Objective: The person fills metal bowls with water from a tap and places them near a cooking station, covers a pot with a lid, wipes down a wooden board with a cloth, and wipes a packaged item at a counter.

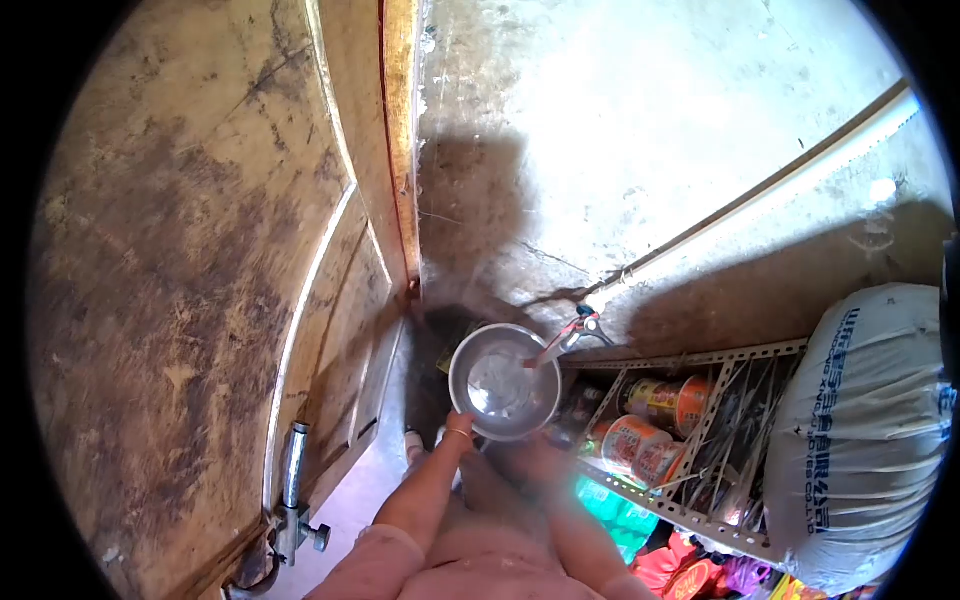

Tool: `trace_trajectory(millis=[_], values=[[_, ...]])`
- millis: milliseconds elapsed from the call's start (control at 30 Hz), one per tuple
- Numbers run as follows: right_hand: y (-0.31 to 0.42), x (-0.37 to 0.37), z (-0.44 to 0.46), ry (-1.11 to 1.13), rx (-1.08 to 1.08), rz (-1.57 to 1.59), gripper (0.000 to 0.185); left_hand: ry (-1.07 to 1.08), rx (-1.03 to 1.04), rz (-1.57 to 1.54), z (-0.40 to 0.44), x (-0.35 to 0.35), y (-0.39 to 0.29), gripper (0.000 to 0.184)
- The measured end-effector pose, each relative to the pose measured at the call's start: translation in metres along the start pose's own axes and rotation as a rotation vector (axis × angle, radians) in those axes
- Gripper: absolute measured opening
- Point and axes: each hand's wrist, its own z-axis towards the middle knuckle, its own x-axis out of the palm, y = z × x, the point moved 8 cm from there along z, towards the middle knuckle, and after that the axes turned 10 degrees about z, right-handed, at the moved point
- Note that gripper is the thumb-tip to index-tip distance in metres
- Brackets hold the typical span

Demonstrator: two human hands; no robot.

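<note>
A round, shiny metal basin (pixel 462 385) is in front of my body, low in the middle of the head view. My left hand (pixel 459 426) is closed on its near left rim. Close to the near right rim is my right hand (pixel 537 452), pale and blurred; its fingers cannot be made out. A metal tap with red parts (pixel 584 325) is fixed by the wall, and its spout reaches over the basin's right side. Bright reflections lie on the basin floor, and I cannot tell whether it holds water.
A stained wooden door (pixel 180 250) with a metal bolt (pixel 294 465) stands at left. At right, a perforated metal rack (pixel 715 390) holds instant noodle tubs (pixel 640 447) and a stuffed white sack (pixel 865 430). Green bottles (pixel 615 515) and colourful packages (pixel 690 570) sit below. A pipe (pixel 740 205) crosses the wall.
</note>
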Motion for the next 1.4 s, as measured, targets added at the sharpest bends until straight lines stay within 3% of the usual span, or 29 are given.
trace_trajectory(millis=[33, 67, 133, 200, 400, 667, 867, 967, 1067, 1167, 1233, 1367, 1400], values=[[-0.022, -0.022, 0.031, 0.004, 0.002, 0.0, 0.037, -0.003, 0.004, 0.0, 0.003, -0.002, 0.004, 0.038], [-0.038, -0.037, 0.073, 0.23, -0.1, -0.098, 0.034, 0.01, 0.016, -0.011, 0.011, -0.004, 0.011, 0.039], [-0.042, -0.031, 0.09, 0.46, -0.196, -0.193, 0.031, 0.015, 0.031, -0.023, 0.018, -0.008, 0.017, 0.04], [-0.029, -0.016, 0.071, 0.336, -0.292, -0.338, 0.031, 0.137, 0.009, -0.052, 0.018, -0.005, 0.027, 0.041], [0.003, 0.045, 0.008, 0.215, -0.473, -0.881, 0.033, 0.085, 0.057, -0.023, 0.008, -0.002, 0.016, 0.043], [0.006, 0.063, -0.006, 0.207, -0.489, -1.143, 0.032, 0.128, 0.055, 0.009, 0.009, -0.007, 0.015, 0.042], [0.002, 0.044, 0.021, 0.212, -0.459, -0.893, 0.03, 0.166, 0.038, -0.018, 0.009, -0.003, 0.012, 0.043], [0.001, 0.032, 0.029, 0.164, -0.375, -0.537, 0.03, 0.201, 0.035, -0.031, 0.011, -0.001, 0.016, 0.043], [0.0, 0.03, 0.032, 0.119, -0.305, -0.63, 0.03, 0.199, 0.027, -0.042, 0.016, -0.002, 0.022, 0.041], [-0.005, 0.012, 0.047, 0.144, -0.275, -0.417, 0.031, 0.182, -0.023, -0.051, 0.024, -0.004, 0.035, 0.04], [-0.002, 0.01, 0.042, 0.079, -0.269, -0.442, 0.031, 0.179, -0.049, -0.072, 0.031, -0.006, 0.044, 0.039], [-0.002, 0.01, 0.035, -0.011, -0.205, -0.463, 0.033, 0.235, 0.068, -0.175, 0.03, 0.0, 0.039, 0.04], [-0.007, 0.005, 0.047, 0.059, -0.179, -0.375, 0.034, 0.231, 0.084, -0.194, 0.027, 0.0, 0.035, 0.04]])
